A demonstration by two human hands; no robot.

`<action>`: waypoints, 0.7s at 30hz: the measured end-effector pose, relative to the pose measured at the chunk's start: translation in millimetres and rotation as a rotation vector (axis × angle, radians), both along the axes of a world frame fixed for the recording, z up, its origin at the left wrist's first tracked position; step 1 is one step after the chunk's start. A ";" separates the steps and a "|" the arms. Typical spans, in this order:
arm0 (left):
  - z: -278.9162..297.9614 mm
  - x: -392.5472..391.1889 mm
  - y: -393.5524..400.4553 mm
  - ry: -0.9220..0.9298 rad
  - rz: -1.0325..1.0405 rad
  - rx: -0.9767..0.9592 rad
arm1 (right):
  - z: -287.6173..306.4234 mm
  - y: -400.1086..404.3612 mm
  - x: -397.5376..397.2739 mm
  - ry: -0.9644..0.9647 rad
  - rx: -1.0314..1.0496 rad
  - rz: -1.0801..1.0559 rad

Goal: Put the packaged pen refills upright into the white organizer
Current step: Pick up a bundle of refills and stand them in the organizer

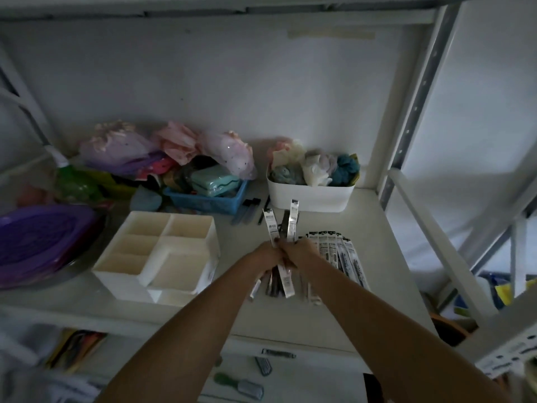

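While I squeeze a bunch of long thin packaged pen refills (279, 251) in both fists, left hand (266, 254) and right hand (302, 251), the empty white plastic organizer (157, 254) waits left of them, nearer my left.

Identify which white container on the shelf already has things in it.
The white tub at the back right, stuffed with soft coloured items. The white organizer front left shows only bare compartments.

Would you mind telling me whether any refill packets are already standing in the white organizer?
No, the compartments of the white organizer look empty, while both hands hold a bunch of refill packets beside it.
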State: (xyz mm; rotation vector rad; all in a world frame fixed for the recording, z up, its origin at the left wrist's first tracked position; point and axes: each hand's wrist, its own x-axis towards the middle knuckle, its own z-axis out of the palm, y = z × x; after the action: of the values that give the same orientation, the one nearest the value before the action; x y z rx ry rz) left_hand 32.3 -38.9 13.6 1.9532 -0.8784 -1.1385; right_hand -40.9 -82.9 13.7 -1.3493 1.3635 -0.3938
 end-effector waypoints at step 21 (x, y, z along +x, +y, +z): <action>120.4 256.0 117.5 -0.626 -0.069 -0.594 | 113.1 110.2 236.3 -0.137 -0.882 0.034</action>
State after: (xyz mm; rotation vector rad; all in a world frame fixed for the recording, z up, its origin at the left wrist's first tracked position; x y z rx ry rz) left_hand 288.4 78.6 134.0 1.7709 -1.4195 -0.2120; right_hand 195.4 27.3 126.8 -1.9959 1.0722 -1.1299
